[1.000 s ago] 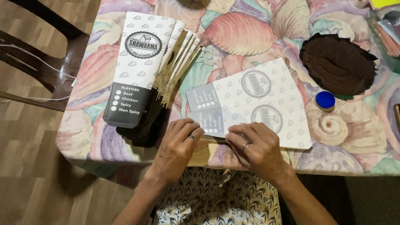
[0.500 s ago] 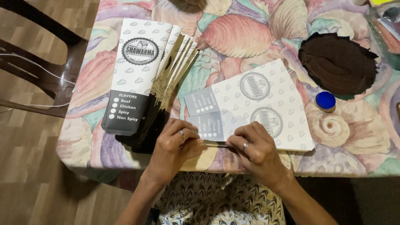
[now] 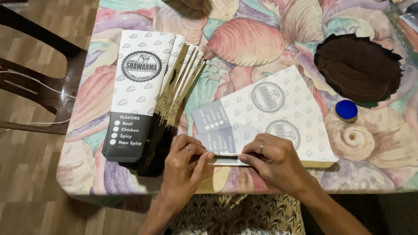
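Both hands pinch near edge of flat white paper sleeve (image 3: pixel 278 109).
L hand (image 3: pixel 185 163) & R hand (image 3: pixel 274 161) fingers clamped on it; sleeve stack (image 3: pixel 141 91) just left.

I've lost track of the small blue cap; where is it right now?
In the head view, the blue cap sits on the tablecloth at the right, just below the dark brown round piece and beside the right edge of the printed paper sheet under the hands.
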